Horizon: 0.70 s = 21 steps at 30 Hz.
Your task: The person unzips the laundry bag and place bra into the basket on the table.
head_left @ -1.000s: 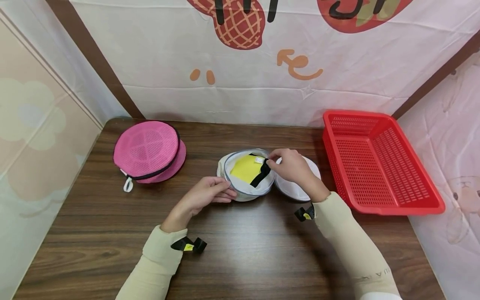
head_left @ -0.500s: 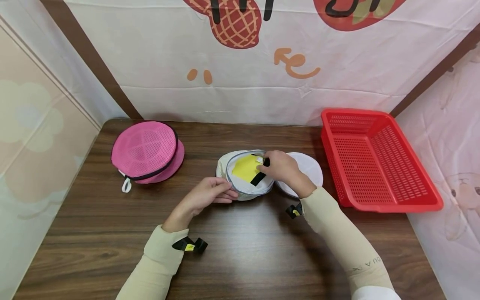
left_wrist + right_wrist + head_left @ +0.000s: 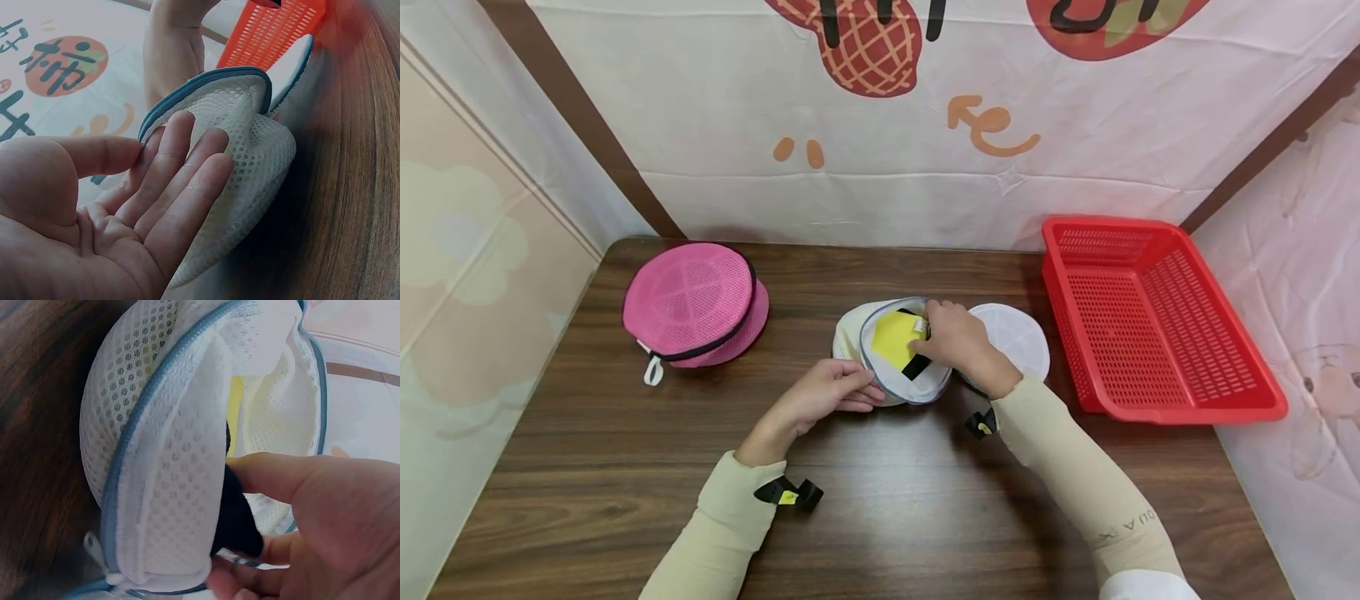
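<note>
A white mesh laundry bag point(image 3: 852, 330) with a blue-grey zipper edge stands unzipped at the table's middle, its round lid point(image 3: 1011, 337) folded out to the right. Inside lies a yellow fabric piece point(image 3: 892, 338) with a black band and a white label; its kind cannot be told. My left hand point(image 3: 822, 392) pinches the bag's rim between thumb and index finger, the other fingers loosely extended. My right hand point(image 3: 958, 337) reaches into the opening. In the right wrist view its thumb and fingers grip the black band point(image 3: 240, 515), and the bag's wall hides most of the yellow part.
A pink mesh bag point(image 3: 688, 300) with a black zipper and white loop lies at the back left. A red plastic basket point(image 3: 1161, 333) stands at the right, beyond the lid. Behind the brown wooden table point(image 3: 880, 517) hangs a printed cloth.
My right hand has moved left and farther into the bag, its fingers on the black band. The bag's opening and my left hand have shifted slightly right. The pink bag has stayed put.
</note>
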{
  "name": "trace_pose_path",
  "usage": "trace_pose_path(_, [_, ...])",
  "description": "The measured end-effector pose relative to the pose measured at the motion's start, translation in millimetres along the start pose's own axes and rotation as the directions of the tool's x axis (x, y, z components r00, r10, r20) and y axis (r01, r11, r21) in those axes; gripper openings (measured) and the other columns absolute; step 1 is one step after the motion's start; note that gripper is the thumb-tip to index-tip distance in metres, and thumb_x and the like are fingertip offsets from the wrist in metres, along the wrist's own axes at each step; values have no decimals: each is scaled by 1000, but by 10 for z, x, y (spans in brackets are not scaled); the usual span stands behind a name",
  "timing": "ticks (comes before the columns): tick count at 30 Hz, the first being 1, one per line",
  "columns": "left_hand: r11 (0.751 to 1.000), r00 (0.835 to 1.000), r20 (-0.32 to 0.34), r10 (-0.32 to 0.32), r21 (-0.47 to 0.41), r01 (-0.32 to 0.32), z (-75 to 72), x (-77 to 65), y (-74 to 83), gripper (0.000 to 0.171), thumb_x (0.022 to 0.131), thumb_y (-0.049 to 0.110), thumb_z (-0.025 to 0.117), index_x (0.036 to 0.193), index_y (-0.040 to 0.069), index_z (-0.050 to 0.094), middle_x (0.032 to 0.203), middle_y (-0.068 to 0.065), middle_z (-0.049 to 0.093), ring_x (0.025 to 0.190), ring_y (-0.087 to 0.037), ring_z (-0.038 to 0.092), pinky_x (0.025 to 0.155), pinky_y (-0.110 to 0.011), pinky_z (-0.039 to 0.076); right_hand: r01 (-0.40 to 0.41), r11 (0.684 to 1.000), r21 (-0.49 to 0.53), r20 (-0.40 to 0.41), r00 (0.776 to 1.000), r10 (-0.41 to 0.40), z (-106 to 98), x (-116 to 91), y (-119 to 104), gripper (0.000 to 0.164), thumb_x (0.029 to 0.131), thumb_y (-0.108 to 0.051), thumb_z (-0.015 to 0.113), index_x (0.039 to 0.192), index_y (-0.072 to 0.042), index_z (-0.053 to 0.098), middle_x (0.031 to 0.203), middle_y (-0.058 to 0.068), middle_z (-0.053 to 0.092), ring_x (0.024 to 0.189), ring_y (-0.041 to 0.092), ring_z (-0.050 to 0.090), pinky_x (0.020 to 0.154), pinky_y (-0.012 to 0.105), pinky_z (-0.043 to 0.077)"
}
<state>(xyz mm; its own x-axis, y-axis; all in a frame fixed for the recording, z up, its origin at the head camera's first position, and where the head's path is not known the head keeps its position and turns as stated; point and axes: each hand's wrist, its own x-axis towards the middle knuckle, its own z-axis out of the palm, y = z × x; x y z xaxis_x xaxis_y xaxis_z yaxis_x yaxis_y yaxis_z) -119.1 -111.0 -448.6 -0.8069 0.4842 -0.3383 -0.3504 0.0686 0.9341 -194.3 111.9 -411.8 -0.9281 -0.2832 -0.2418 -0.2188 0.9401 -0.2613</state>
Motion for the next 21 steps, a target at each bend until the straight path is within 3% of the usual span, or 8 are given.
trace_pose_path(6, [1000,1000,4,7,4,-7,-6,-3,-6,31,108,10,48,116,-16,61,104,-22,73,104,-39,70,95,-50,56,6,998,69,-9,1000,-5,29,16,-27,56,89,-32,78,131,-1,57,112,13,67,95,26,63,79,41,55])
trace_pose_path(16, [1000,1000,6,4,-3,-4,5,1,-15,31,107,11,48,117,-16,61,103,-22,73,105,-41,69,94,-49,57,-13,1000,18,-2,1000,13,93,8,-35,63,90,-38,76,137,-2,57,123,19,56,111,31,51,88,46,53])
trace_pose_path(21, [1000,1000,-1,-2,3,2,6,7,-15,31,107,11,48,117,-16,61,103,-21,73,106,-42,68,95,-50,56,22,999,41,-31,999,-21,117,8,-24,58,90,-35,75,136,-5,56,122,14,64,109,31,50,85,44,52])
